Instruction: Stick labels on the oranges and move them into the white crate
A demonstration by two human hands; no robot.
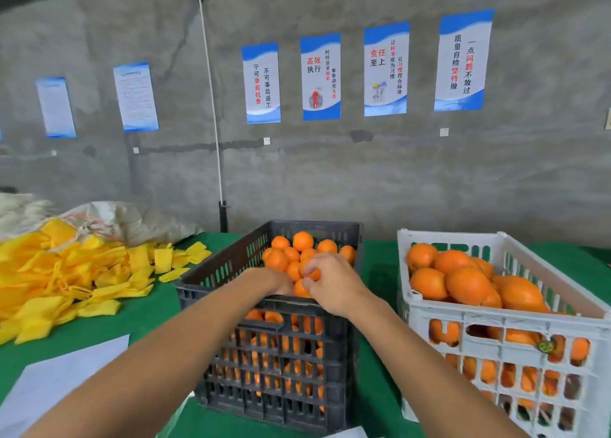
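Note:
A black crate (231,265) full of oranges (302,241) stands in the middle of the green table. Both my hands reach into it over its near rim. My left hand (276,282) lies on the fruit with its fingers hidden behind the pile. My right hand (334,282) curls its fingers round an orange (301,289) near the top of the pile. To the right stands the white crate (496,315), holding several larger oranges (468,285). One orange low in the white crate shows a dark round label (545,346) through the slats.
A heap of yellow foam sleeves (66,279) covers the table's left side, with a grey sack (132,222) behind it. A white sheet (56,388) lies at the near left. A concrete wall with posters (385,69) rises behind the table.

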